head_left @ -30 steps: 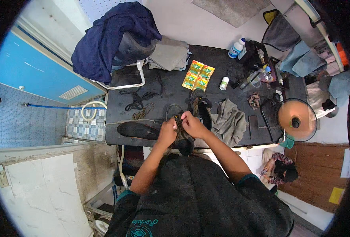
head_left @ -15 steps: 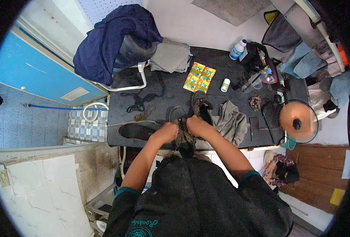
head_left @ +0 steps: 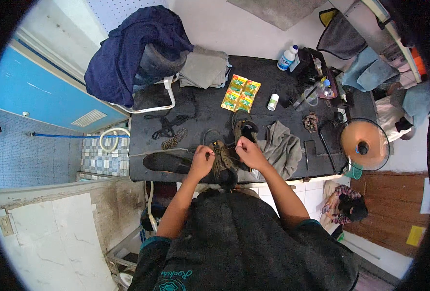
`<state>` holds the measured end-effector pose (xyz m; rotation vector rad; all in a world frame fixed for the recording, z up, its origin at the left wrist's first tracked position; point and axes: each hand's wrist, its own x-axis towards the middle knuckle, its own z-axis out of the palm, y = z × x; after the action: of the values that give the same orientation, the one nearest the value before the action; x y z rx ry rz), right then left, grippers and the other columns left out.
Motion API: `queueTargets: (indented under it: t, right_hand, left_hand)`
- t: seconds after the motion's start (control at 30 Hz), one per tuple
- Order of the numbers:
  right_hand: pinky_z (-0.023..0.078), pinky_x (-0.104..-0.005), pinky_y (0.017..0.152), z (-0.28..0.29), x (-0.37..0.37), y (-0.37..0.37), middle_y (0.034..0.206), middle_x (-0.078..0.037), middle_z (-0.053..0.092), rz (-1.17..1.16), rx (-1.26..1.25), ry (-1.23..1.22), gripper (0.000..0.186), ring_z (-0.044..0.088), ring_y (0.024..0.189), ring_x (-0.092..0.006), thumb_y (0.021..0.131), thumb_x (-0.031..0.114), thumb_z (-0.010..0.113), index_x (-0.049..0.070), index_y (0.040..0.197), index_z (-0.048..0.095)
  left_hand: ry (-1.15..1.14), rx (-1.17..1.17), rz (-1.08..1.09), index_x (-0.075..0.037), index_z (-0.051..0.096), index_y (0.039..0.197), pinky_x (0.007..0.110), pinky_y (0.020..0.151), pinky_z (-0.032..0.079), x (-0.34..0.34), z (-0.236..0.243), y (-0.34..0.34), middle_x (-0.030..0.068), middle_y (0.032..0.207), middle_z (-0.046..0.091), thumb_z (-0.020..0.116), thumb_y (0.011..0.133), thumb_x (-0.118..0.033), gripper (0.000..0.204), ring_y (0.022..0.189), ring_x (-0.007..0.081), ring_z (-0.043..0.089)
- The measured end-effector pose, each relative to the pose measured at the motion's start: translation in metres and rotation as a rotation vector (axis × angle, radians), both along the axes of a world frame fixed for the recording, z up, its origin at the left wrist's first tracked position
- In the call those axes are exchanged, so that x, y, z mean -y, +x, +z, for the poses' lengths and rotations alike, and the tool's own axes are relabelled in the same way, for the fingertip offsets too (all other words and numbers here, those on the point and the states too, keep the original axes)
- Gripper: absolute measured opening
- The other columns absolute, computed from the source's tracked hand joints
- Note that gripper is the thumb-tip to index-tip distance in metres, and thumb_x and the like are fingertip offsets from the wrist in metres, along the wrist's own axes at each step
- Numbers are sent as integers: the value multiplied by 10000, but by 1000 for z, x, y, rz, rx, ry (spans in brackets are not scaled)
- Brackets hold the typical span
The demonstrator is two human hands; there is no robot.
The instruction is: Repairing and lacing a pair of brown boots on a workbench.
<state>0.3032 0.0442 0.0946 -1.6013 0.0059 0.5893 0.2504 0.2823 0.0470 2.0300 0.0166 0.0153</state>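
Note:
A brown and black lace-up shoe point(head_left: 220, 162) lies at the table's near edge, its toe pointing away from me. On its left side my left hand point(head_left: 202, 162) is closed in a pinch near the lacing. My right hand point(head_left: 250, 153) pinches on the other side, a little above the shoe. A thin dark shoelace seems to run between the fingers and the shoe, though it is hard to make out. The matching shoe point(head_left: 239, 122) sits just beyond, partly behind my right hand. A crumpled grey cloth point(head_left: 282, 148) rests right of my right hand.
Left lie a dark insole point(head_left: 164, 163), loose black laces point(head_left: 169, 127) and a speckled brown piece point(head_left: 174, 139). Farther back are yellow-green sachets point(head_left: 240, 93), a small white bottle point(head_left: 272, 102) and a white-blue bottle point(head_left: 287, 58). A round fan point(head_left: 365, 144) stands at the right edge.
My hands have drawn slightly apart from over the shoe. The right hand's fingers have turned upward into a pinch, and more of the shoe's lacing shows between them.

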Motion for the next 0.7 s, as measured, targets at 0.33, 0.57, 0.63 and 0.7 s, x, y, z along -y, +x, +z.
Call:
queueTargets:
  t: [0.33, 0.57, 0.63, 0.7]
  right_hand:
    - [547, -447, 806, 32, 57, -6, 904, -156, 745, 289, 933, -545, 214, 703, 878, -375, 831, 225, 804, 35, 814, 706]
    - [553, -474, 899, 43, 141, -11, 926, -169, 732, -143, -113, -254, 209, 699, 944, -378, 893, 203, 692, -3, 871, 669]
    - [564, -469, 894, 83, 110, -20, 947, -181, 714, 149, 56, -712, 194, 698, 941, -388, 890, 186, 689, -4, 878, 651]
    - [552, -471, 898, 52, 110, -44, 1050, -196, 669, 371, 603, -1199, 173, 662, 1056, -413, 856, 171, 725, 23, 911, 654]
  left_hand:
    - [64, -111, -71, 12, 601, 986, 457, 793, 508, -8, -8, -3, 197, 985, 595, 668, 882, -72, 149, 932, 378, 617]
    - [-75, -163, 9, -7, 623, 988, 433, 803, 535, -3, -9, -7, 178, 937, 706, 682, 917, -148, 168, 916, 355, 705]
    - [-64, -174, 37, -9, 623, 996, 405, 799, 541, -1, -5, -5, 182, 914, 718, 678, 921, -151, 170, 908, 333, 725]
    - [-26, -178, 10, -14, 624, 996, 404, 783, 537, 1, 3, 3, 174, 887, 708, 673, 922, -144, 158, 877, 316, 718]
